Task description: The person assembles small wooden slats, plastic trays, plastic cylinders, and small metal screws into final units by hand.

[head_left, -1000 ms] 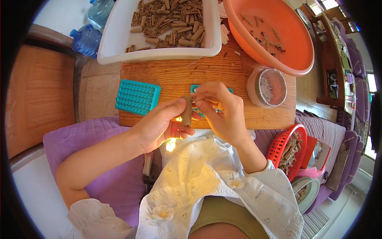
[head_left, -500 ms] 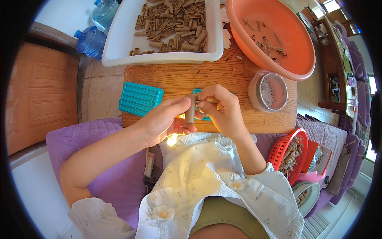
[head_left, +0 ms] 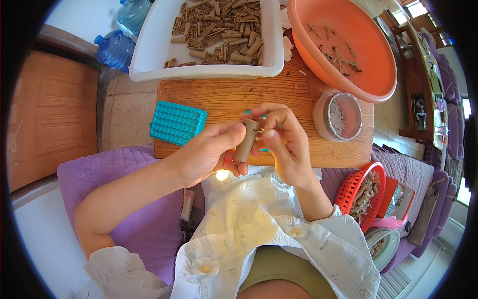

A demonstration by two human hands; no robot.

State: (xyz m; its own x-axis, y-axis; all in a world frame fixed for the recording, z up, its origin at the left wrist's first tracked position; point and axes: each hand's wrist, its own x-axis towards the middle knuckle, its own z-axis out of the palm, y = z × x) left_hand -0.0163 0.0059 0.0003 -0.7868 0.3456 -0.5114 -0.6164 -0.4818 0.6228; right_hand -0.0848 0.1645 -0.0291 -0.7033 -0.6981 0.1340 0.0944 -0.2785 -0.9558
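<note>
My left hand (head_left: 211,149) is closed around a tan plastic cylinder (head_left: 245,143), thumb along its side. The cylinder stands tilted over the table's front edge, with a small dark spot near its top. My right hand (head_left: 290,144) pinches a thin, dark metal piece (head_left: 258,131) against the cylinder's upper right side; whether it enters the wall I cannot tell. A teal tray of round wells (head_left: 178,122) lies left of my hands. Another teal piece (head_left: 264,149) is mostly hidden behind my fingers. A small bright light (head_left: 222,175) glows below my left hand.
On the wooden table (head_left: 229,94) stand a white bin (head_left: 209,73) of tan plastic parts, an orange basin (head_left: 318,65) with small metal pieces, and a clear tub (head_left: 323,122) of pale bits. A red basket (head_left: 351,187) of parts sits at right. Blue water bottles (head_left: 115,50) stand far left.
The cylinder has tilted, its top leaning right. My right fingers have opened out somewhat and shifted slightly right, so the thin metal piece now shows between them and the cylinder.
</note>
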